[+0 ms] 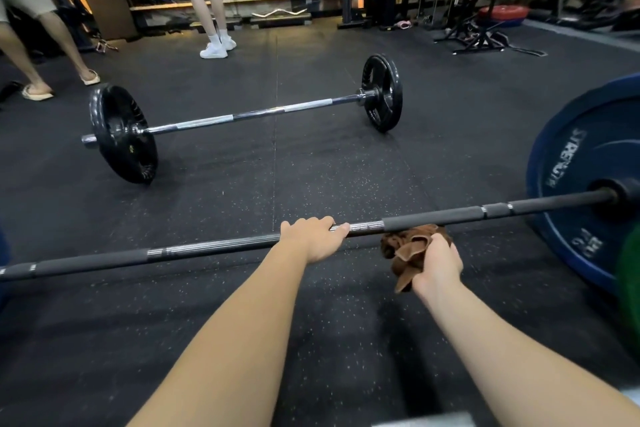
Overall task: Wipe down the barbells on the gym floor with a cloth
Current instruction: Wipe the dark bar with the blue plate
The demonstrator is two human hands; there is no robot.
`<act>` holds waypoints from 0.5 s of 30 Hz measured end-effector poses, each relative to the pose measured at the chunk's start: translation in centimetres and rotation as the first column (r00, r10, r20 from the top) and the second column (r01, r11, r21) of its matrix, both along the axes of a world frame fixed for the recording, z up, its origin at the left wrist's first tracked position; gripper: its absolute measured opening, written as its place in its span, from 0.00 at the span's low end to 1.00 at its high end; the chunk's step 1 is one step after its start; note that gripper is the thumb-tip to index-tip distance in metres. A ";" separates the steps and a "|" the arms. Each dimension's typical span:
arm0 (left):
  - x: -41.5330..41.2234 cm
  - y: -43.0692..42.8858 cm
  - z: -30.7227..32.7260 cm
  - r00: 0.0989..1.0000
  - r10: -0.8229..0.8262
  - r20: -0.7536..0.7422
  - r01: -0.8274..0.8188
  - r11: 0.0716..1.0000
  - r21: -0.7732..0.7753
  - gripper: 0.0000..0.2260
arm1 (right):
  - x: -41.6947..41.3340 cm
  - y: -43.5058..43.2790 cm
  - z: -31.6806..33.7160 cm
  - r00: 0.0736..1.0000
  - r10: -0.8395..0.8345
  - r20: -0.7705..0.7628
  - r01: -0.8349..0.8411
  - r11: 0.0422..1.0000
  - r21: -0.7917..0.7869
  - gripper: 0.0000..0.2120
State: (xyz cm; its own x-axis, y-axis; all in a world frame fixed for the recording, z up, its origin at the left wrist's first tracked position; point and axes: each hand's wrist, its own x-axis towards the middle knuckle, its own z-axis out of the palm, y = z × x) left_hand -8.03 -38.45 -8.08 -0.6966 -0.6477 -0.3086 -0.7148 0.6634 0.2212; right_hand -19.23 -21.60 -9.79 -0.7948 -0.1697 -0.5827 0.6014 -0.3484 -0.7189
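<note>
A dark barbell crosses the near floor from left to right, ending in a big blue plate at the right. My left hand grips its bar near the middle, fingers curled over the top. Just to the right, my right hand holds a bunched brown cloth pressed against the underside of the bar. A second barbell with a chrome bar and two black plates lies farther away on the floor.
Black speckled rubber floor lies between the two barbells. Two persons' legs stand at the back left and back centre. Racks and a bench frame stand at the back right. A green plate edge shows at the right.
</note>
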 end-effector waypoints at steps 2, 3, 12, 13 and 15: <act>0.0 0.0 -0.1 1.000 0.001 -0.002 -0.001 1.000 -0.011 0.26 | -0.5 0.2 -0.5 1.000 0.004 -0.006 -0.004 1.000 -0.007 0.09; 0.0 0.0 -0.1 1.000 0.001 -0.001 -0.001 1.000 -0.017 0.26 | -0.4 0.0 -0.8 1.000 0.014 -0.007 -0.014 1.000 -0.007 0.09; 0.0 0.3 -0.6 1.000 -0.017 -0.015 0.015 0.992 -0.123 0.27 | 2.3 -2.4 -2.1 0.980 0.198 -0.001 -0.198 0.980 -0.015 0.10; 0.1 0.3 -0.7 1.000 -0.020 -0.019 0.018 0.992 -0.129 0.26 | 1.8 -2.1 -1.8 0.984 0.176 0.001 -0.176 0.984 -0.020 0.10; 0.1 0.3 -0.9 0.999 -0.025 -0.026 0.021 0.990 -0.141 0.26 | 0.1 -0.9 -1.4 0.995 0.104 -0.006 -0.104 0.995 -0.012 0.09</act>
State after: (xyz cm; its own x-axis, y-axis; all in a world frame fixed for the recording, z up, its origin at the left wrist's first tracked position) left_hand -7.96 -38.19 -9.01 -0.7189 -0.6671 -0.1955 -0.6938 0.7056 0.1438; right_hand -19.18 -22.53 -11.24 -0.7755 -0.2582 -0.5761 0.6311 -0.2929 -0.7183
